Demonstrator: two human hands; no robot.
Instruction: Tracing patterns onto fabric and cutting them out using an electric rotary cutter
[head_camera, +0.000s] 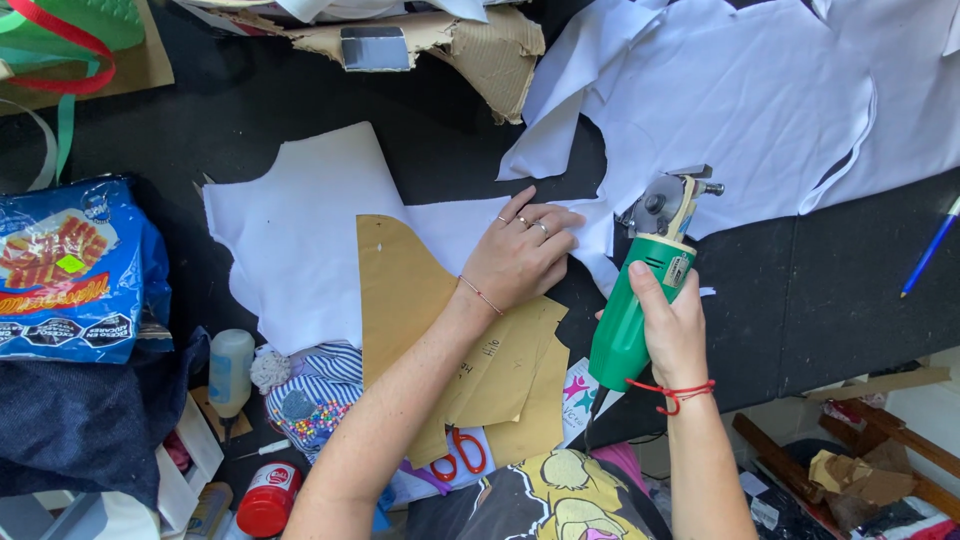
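Hands on green rotary cutter (640, 300), white fabric (300, 240)

A person's left hand (520, 255) pressed flat on a cut piece of white fabric (300, 235) and a tan paper pattern (400, 290) laid over it on a black worktable (820, 290). The right hand (672, 325) gripped a green-handled electric rotary fabric cutter (645, 285), its round blade at the cloth's edge. Orange-handled scissors (460, 455) lay near the table's front edge.
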